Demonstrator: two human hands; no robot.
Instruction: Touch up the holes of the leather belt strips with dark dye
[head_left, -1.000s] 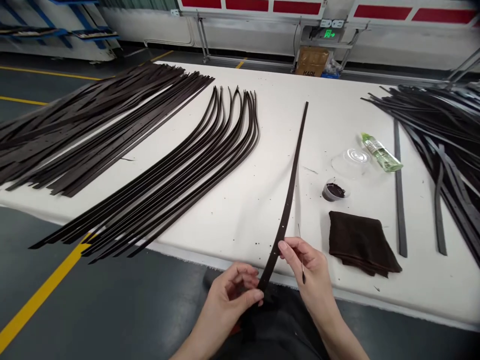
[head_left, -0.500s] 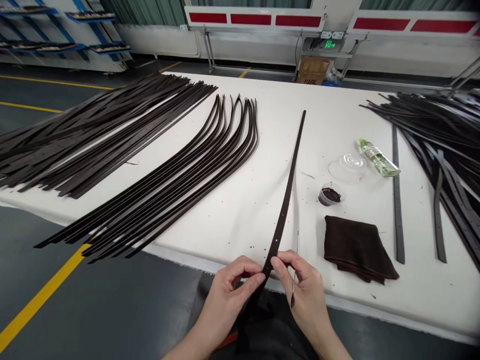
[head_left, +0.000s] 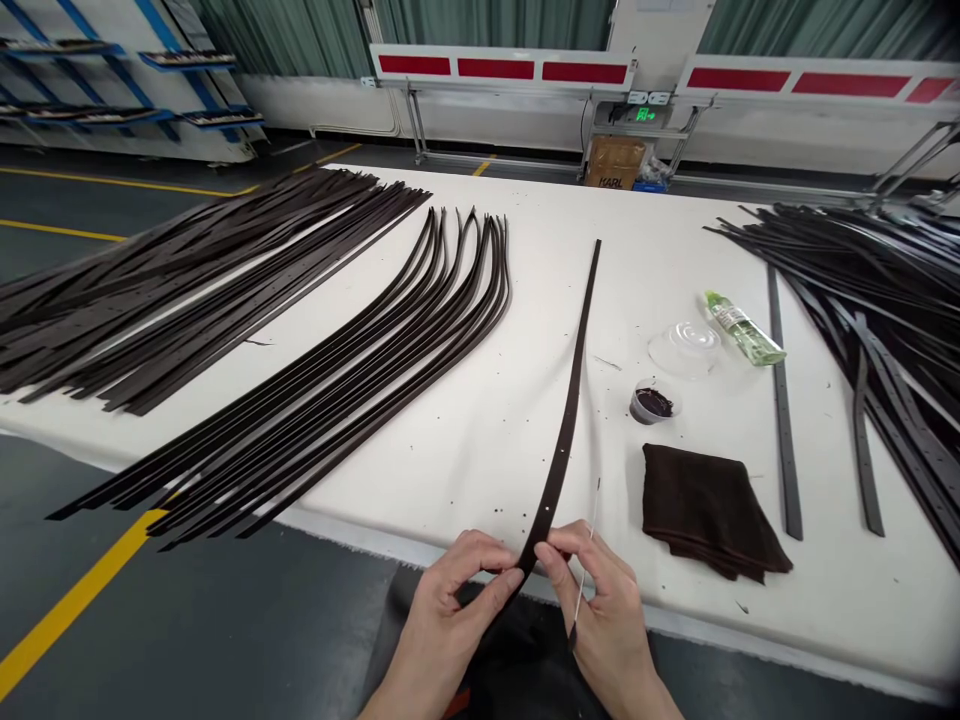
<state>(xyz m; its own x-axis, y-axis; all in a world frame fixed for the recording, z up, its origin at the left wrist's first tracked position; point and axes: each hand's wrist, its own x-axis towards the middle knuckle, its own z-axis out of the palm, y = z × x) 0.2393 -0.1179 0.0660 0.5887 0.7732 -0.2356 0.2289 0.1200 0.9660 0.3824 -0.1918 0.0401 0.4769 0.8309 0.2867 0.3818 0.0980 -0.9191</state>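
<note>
A long dark brown leather strap [head_left: 572, 400] with small punched holes runs up from the table's front edge, its near end between my hands. My left hand [head_left: 457, 605] pinches its left edge between thumb and fingers. My right hand [head_left: 604, 605] is closed at the right edge, thumb and index finger on the strap. A thin stick with dark tips, like a cotton swab [head_left: 580, 592], is tucked among the right hand's fingers. Right of my hands lie a folded brown cloth [head_left: 705, 505] and a small clear cup of dark paste [head_left: 654, 403].
Several dark straps [head_left: 360, 370] lie side by side left of centre, with a bigger pile [head_left: 187, 270] beyond. At right are more straps [head_left: 885, 290], a green-tinted bottle [head_left: 744, 328] and a clear lid [head_left: 684, 347]. The white table [head_left: 450, 440] ends just before my body.
The camera view has tilted up slightly, so the table sits lower in the frame. Both hands keep their hold on the strap, and the stick stays in my right hand.
</note>
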